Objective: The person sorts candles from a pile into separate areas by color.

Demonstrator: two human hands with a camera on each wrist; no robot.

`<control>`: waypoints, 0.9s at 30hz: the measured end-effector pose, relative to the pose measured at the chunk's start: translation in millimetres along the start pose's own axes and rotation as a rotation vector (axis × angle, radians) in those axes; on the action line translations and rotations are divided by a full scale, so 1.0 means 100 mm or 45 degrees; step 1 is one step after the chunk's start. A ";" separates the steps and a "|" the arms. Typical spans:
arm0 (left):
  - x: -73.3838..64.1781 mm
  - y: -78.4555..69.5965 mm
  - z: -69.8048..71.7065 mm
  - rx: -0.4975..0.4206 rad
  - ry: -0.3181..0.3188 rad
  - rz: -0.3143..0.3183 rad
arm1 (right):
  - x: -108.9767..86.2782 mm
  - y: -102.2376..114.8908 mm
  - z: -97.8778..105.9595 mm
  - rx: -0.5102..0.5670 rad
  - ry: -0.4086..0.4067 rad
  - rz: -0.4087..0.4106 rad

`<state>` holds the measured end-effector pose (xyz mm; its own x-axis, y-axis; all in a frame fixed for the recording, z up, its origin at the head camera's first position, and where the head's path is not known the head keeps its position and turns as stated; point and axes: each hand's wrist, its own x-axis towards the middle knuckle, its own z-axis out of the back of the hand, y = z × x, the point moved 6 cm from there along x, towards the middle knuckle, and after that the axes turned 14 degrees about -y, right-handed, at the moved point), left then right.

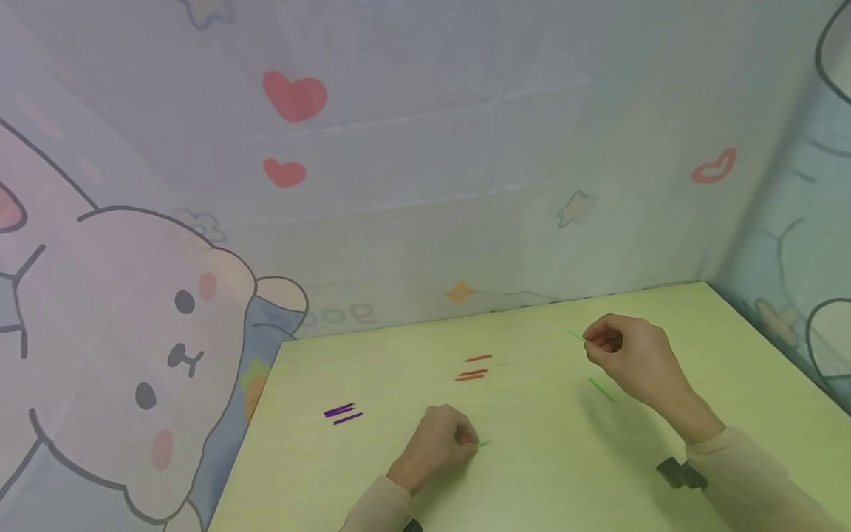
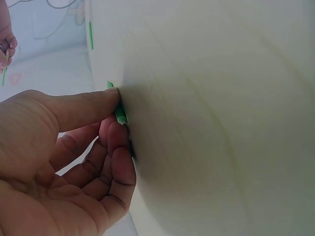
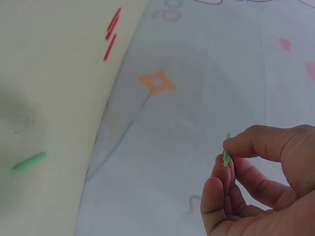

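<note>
My left hand (image 1: 435,447) is low over the table and pinches a thin green stick (image 2: 120,112) between thumb and fingers, close to the tabletop. My right hand (image 1: 634,362) is raised above the table's right part, with another green stick (image 3: 226,159) between thumb and fingertips. A third green stick (image 1: 601,389) lies on the table below the right hand. Three orange-red sticks (image 1: 473,372) with pointed ends lie near the back middle. To the left are three purple sticks (image 1: 349,418), two of them touching. The sticks' exact kind is unclear.
The pale yellow table (image 1: 532,488) meets a cloth backdrop (image 1: 425,244) printed with hearts and a large rabbit at the back. A second printed cloth (image 1: 784,244) hangs along the right side. Small dark specks (image 3: 18,132) dot the tabletop.
</note>
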<state>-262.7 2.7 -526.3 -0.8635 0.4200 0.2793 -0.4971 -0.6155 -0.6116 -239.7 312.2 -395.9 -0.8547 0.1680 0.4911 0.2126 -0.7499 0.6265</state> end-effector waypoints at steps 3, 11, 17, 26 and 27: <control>0.01 0.08 -0.04 0.000 -0.017 -0.032 | 0.03 -0.03 0.04 -0.006 -0.024 -0.003; 0.03 0.12 -0.07 -0.041 0.003 0.040 | 0.09 -0.15 0.11 -0.019 -0.094 -0.016; 0.09 0.52 -0.35 -0.016 -0.014 -0.026 | 0.13 -0.27 0.19 -0.036 -0.182 -0.015; 0.05 0.36 -0.24 -0.018 -0.032 -0.046 | 0.15 -0.44 0.24 -0.075 -0.224 -0.073; 0.04 0.30 -0.19 -0.019 -0.034 -0.050 | 0.15 -0.46 0.24 -0.078 -0.225 -0.080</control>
<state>-279.4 -1.1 -557.6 -0.8456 0.4254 0.3226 -0.5293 -0.5890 -0.6107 -251.0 364.3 -402.9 -0.7681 0.3213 0.5539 0.1275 -0.7710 0.6240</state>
